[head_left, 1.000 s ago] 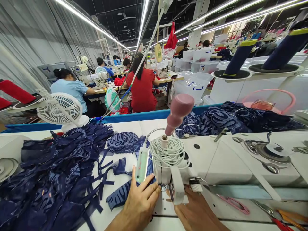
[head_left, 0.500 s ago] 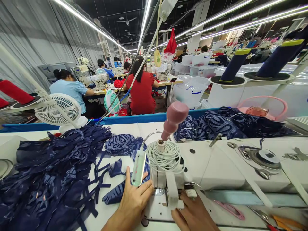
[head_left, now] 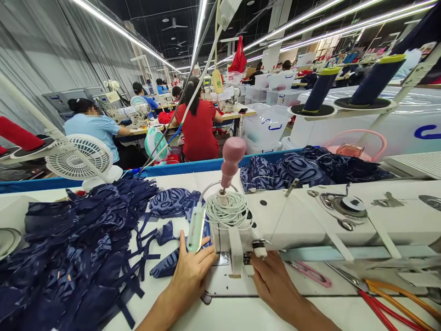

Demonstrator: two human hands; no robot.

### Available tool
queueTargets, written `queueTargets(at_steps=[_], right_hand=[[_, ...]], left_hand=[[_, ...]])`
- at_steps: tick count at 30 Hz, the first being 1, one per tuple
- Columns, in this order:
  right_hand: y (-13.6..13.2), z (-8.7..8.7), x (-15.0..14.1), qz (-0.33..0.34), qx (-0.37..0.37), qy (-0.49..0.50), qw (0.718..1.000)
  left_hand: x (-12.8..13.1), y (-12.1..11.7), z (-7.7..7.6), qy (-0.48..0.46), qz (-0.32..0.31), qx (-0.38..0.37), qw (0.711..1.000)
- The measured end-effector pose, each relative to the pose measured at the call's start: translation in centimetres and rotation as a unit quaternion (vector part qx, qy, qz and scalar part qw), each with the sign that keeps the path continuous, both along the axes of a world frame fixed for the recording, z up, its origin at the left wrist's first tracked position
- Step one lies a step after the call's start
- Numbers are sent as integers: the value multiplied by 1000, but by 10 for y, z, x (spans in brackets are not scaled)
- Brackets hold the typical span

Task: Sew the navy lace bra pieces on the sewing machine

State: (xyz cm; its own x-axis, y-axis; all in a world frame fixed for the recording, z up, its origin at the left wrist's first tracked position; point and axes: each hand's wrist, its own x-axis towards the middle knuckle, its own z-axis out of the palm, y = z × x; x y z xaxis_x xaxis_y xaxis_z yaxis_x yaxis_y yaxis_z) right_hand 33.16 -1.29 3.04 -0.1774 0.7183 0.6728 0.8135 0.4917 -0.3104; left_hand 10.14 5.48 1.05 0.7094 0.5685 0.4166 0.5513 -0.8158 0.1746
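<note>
Left hand is palm down just left of the needle area on the sewing machine, thumb out wide and the other fingers pretty close together. Right hand is on the other side, fingertips tucked in behind the machine's front end, so I can't tell if it's pinching anything.

The patterned blue cloth pokes out on the worktop right beside the left hand, partly hidden by it. More blue fabric lies past that, behind the little lamp, which hangs just above the left fingers. Big messy navy pile further left.

Up on top of the machine there's a coil of pale cord with a pink-handled tool standing in the middle, lol. Pink snips, red scissors and orange scissors lie off to the right of the right hand.
</note>
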Motion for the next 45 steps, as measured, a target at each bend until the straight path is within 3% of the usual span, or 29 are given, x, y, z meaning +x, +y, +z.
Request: queueTargets(at_steps=[6, 12, 17, 21, 23, 27, 30, 34, 41, 45], right_hand=[[1, -7, -2, 6, 0, -1, 1000], [4, -19, -3, 22, 11, -25, 999], [4, -19, -2, 53, 49, -38, 997], [1, -18, -2, 89, 49, -64, 993], [-2, -17, -7, 110, 15, -44, 993], [-10, -11, -26, 175, -129, 61, 974], [-13, -2, -45, 184, -235, 150, 943], [-10, 2, -67, 154, -369, 256, 880], [0, -15, -74, 157, -425, 331, 828], [-6, -11, -67, 174, -441, 336, 814]], left_hand=[[7, -7, 1, -53, 23, -42, 997], [10, 0, -3, -97, 108, -133, 981], [-15, -7, 22, -151, 208, -279, 925], [-35, -25, 37, -182, 205, -396, 876], [-41, -34, 39, -192, 200, -431, 859], [-43, -46, 40, -206, 188, -463, 841], [-41, -52, 42, -212, 172, -464, 843], [-38, -58, 41, -206, 161, -455, 851], [-37, -66, 34, -195, 165, -454, 853], [-38, -67, 32, -199, 164, -462, 849]])
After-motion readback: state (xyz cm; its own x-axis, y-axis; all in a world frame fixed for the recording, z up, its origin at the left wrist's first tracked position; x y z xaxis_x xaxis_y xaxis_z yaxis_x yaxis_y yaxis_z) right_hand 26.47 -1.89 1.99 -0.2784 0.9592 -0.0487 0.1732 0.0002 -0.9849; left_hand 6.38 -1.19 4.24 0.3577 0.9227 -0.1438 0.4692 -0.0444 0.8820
